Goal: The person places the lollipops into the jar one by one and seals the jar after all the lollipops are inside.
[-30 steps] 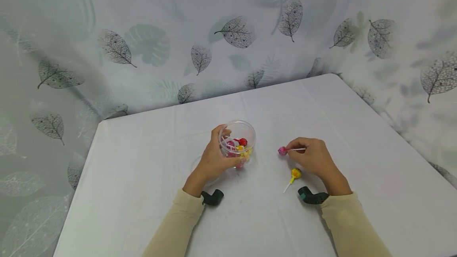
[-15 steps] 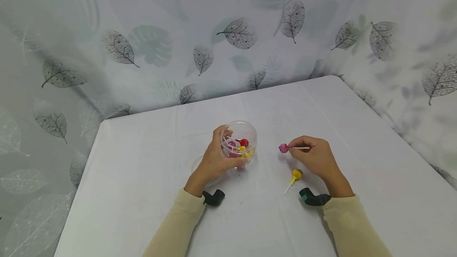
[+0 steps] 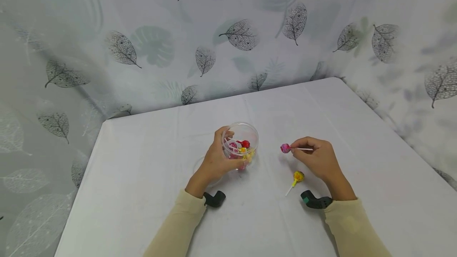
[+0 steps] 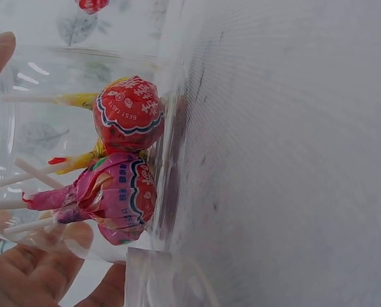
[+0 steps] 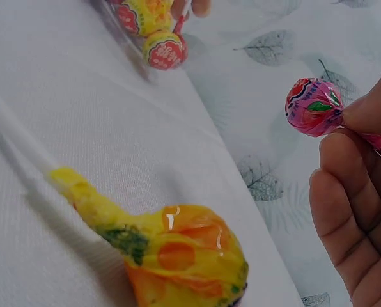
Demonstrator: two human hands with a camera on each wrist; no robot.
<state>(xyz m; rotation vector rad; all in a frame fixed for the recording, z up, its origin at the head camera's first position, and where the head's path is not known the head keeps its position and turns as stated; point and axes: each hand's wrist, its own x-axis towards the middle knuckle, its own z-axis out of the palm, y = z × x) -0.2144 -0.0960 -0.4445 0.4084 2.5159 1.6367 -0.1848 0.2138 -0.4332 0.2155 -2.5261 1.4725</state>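
1. Pink-wrapped lollipop [image 3: 285, 148]: held above the white tabletop [image 3: 143, 150], pinched at its stick, just beside the candy ball, by the thumb and fingers of the right hand [image 3: 317, 156].
2. Clear round tub [image 3: 246, 133]: stands on the tabletop, gripped around its side by the left hand [image 3: 216, 162]; red, pink and yellow lollipops [image 4: 130, 115] sit inside (white sticks uppermost).
3. Yellow-wrapped lollipop [image 3: 298, 176]: lies on the tabletop near the right hand, stick towards the person.
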